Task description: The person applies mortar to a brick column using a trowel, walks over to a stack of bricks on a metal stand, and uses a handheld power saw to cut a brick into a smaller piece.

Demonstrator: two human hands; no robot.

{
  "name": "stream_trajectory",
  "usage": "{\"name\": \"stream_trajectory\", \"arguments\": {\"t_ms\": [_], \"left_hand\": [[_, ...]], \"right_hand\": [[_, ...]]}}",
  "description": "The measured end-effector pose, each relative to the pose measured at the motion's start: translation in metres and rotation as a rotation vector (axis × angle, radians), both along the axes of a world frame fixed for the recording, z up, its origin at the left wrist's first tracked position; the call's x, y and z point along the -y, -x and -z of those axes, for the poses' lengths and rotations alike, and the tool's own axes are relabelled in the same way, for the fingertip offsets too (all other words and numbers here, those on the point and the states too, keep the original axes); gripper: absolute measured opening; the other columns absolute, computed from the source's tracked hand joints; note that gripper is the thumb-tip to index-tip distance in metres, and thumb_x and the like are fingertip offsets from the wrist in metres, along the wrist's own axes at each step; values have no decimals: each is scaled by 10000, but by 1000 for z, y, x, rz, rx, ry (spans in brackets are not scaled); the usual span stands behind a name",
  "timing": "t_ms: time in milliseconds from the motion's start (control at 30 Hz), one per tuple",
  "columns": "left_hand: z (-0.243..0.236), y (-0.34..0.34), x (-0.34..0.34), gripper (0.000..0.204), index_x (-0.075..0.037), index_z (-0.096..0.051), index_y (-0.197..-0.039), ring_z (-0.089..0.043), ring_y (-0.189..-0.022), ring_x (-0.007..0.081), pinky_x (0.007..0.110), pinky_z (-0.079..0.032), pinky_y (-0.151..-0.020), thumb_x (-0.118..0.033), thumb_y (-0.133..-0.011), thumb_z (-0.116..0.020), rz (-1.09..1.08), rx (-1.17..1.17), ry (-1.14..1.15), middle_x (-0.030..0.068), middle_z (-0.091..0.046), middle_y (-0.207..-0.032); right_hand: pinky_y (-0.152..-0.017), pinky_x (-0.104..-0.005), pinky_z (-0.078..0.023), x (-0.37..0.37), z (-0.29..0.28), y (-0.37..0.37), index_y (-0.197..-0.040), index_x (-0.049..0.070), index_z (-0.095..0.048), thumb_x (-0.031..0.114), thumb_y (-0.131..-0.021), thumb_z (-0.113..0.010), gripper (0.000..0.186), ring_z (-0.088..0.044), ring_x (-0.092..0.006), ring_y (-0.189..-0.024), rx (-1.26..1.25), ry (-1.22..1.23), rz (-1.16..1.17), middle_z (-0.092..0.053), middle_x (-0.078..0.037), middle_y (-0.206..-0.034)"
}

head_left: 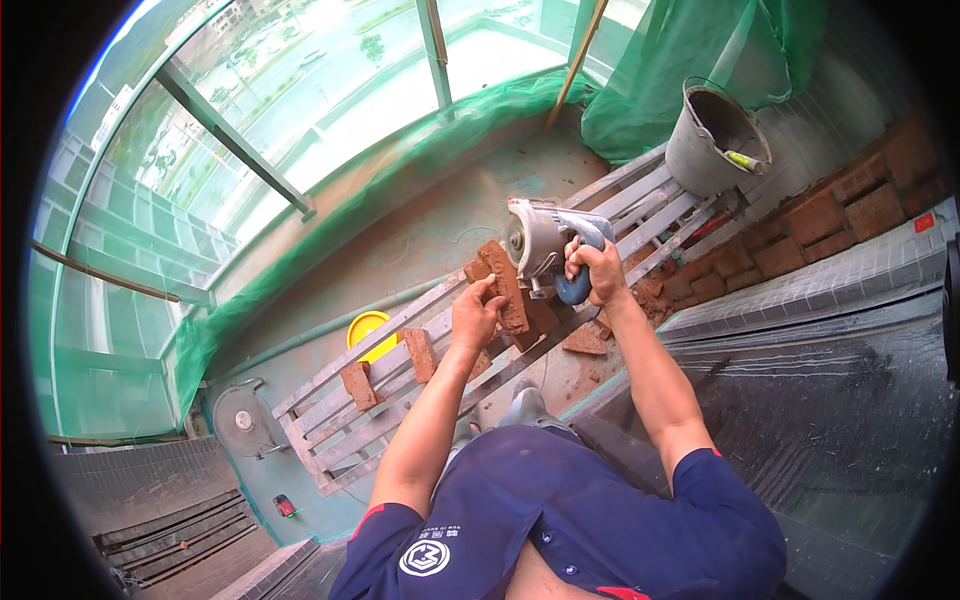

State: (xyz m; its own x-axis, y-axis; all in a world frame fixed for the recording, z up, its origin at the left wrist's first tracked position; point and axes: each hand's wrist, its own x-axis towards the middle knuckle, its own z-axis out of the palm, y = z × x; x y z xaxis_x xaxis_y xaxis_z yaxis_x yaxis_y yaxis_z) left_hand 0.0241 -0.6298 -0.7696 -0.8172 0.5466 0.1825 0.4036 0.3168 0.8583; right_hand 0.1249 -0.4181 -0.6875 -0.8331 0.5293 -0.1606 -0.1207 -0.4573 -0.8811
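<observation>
My right hand (597,268) is wrapped round the blue-grey handle of a handheld circular saw (540,238), which has a pale metal guard. Its guard is at the right side of a reddish-brown brick (508,290). With bent fingers, my left hand (478,312) grips the brick from the left, close to the guard. More brick pieces lie beneath it on a slatted wooden bench (345,408). The blade's lower edge is hidden, so I cannot tell whether it touches the brick.
On the bench's left stand cut brick pieces (418,355); a grey bucket (712,140) is at its far right end. A yellow lid-like disc (368,335) and a fan (243,420) are beyond and left. Bricks (815,215) line the right wall. Green netting (690,70) hangs by windows.
</observation>
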Motion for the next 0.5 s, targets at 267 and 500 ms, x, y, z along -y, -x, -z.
{"name": "stream_trajectory", "arguments": {"t_ms": [267, 500], "left_hand": [[-6, -1, 0, 406, -29, -650, -1137, -681, -915, 253, 322, -512, -825, -58, -746, -755, -3, 169, -9, 169, -699, -1001], [1, -3, 1, 417, -46, -641, -1171, -667, -833, 158, 289, -514, -787, -42, -769, -750, 6, 294, -110, 122, -716, -933]], "right_hand": [[-463, -285, -418, 1, -2, 8, -706, 12, -550, 19, -764, -527, 63, -492, -137, -484, 72, -94, 2, -544, -56, -631], [-449, -286, -406, 1, 3, 15, -699, 15, -550, 25, -777, -539, 80, -485, -132, -476, 131, -103, -7, -528, -46, -614]]}}
